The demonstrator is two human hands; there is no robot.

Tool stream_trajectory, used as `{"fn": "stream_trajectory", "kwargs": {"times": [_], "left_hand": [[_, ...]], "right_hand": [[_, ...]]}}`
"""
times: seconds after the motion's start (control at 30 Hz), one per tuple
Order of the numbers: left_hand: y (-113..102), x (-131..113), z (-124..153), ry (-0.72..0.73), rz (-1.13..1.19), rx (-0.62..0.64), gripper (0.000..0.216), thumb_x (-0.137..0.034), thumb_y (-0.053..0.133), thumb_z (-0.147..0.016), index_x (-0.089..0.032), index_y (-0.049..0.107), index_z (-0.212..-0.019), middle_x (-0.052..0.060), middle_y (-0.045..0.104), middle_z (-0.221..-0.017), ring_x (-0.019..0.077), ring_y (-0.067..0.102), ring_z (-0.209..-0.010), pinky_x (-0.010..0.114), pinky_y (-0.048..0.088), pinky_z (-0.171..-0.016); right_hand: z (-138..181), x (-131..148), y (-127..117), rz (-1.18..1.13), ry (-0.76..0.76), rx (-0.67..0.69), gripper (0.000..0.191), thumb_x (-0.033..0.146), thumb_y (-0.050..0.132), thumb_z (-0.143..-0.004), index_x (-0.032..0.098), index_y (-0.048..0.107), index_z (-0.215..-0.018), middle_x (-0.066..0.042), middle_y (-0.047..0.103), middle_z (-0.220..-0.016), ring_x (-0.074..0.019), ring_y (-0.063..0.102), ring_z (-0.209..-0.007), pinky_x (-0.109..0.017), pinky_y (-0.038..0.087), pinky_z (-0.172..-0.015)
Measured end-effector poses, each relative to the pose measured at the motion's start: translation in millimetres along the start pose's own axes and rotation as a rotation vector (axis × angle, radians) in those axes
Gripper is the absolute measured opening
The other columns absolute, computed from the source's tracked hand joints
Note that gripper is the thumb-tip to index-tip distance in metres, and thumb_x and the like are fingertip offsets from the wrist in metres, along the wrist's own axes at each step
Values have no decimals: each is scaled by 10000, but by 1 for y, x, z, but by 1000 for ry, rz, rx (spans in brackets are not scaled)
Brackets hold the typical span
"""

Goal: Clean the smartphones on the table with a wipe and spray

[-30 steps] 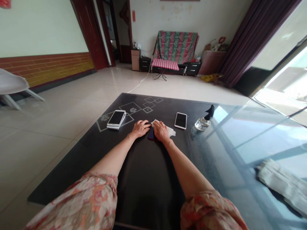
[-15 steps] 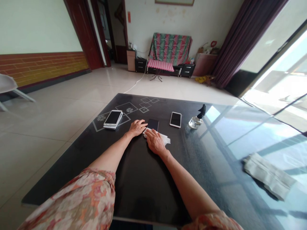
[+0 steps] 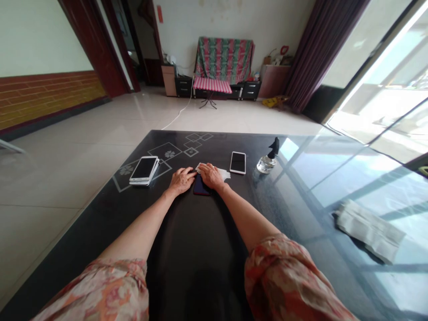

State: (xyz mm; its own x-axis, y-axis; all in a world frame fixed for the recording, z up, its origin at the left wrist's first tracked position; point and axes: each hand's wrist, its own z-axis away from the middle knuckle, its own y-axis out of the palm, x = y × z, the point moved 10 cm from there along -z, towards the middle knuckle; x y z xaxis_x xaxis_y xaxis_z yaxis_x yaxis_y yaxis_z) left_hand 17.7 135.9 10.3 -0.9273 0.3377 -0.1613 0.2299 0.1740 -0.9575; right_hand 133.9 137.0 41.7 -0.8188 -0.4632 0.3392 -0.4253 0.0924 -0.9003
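Wipe pressed on phone, both hands close

Right hand point(image 3: 211, 176) laid flat, holding a white wipe point(image 3: 224, 174) against the far part of the dark phone point(image 3: 202, 186). Left hand point(image 3: 181, 180) holds nothing, fingers loosely apart, tips at the phone's left edge; firm contact cannot be told. Phone lies on the glossy table point(image 3: 197, 240), between the hands. Farther out: stack point(image 3: 145, 168) of phones left; white phone point(image 3: 238, 162), spray bottle point(image 3: 266, 164), then grey cloth point(image 3: 369, 232) right.

Risks, my judgement: a hard sideways push with light steadying could skid the phone; a wide right-hand sweep could knock the bottle.

Writing: dark marks on bottle, unreadable. No brand legible.
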Motion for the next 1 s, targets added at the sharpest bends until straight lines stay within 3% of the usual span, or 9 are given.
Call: {"fn": "stream_trajectory", "kwargs": {"times": [0.27, 0.57, 0.83, 1.0], "left_hand": [[-4, -2, 2, 4, -12, -9, 349, -338, 466, -934, -385, 633, -1237, -45, 523, -1414, 276, 446, -1254, 442, 436, -1025], [-6, -3, 2, -2, 7, -27, 351, -314, 456, -938, -401, 638, -1225, -51, 539, -1392, 257, 450, -1257, 437, 438, -1029], [-5, -1, 2, -19, 27, -42, 354, -291, 471, -922, -389, 656, -1207, -51, 539, -1393, 259, 453, -1256, 433, 420, -1059], [-6, -2, 3, -5, 31, -49, 355, -290, 473, -924, -392, 648, -1216, -51, 542, -1388, 247, 455, -1250, 425, 423, -1058]], "right_hand": [[-8, -8, 0, 5, -57, 32, 367, 277, 362, -997, 266, 561, -1306, 6, 511, -1432, -221, 427, -1316, -441, 353, -1097], [50, 20, -2, -60, -185, 67, 401, 296, 345, -1000, 266, 527, -1356, -2, 468, -1469, -236, 364, -1388, -457, 305, -1131], [89, 41, -6, -130, -382, 194, 426, 291, 319, -1003, 257, 503, -1386, 2, 442, -1488, -238, 330, -1410, -447, 287, -1143], [68, 22, -3, -130, -346, 177, 434, 276, 313, -1000, 231, 503, -1387, -14, 456, -1478, -228, 344, -1404, -432, 278, -1158]]}}
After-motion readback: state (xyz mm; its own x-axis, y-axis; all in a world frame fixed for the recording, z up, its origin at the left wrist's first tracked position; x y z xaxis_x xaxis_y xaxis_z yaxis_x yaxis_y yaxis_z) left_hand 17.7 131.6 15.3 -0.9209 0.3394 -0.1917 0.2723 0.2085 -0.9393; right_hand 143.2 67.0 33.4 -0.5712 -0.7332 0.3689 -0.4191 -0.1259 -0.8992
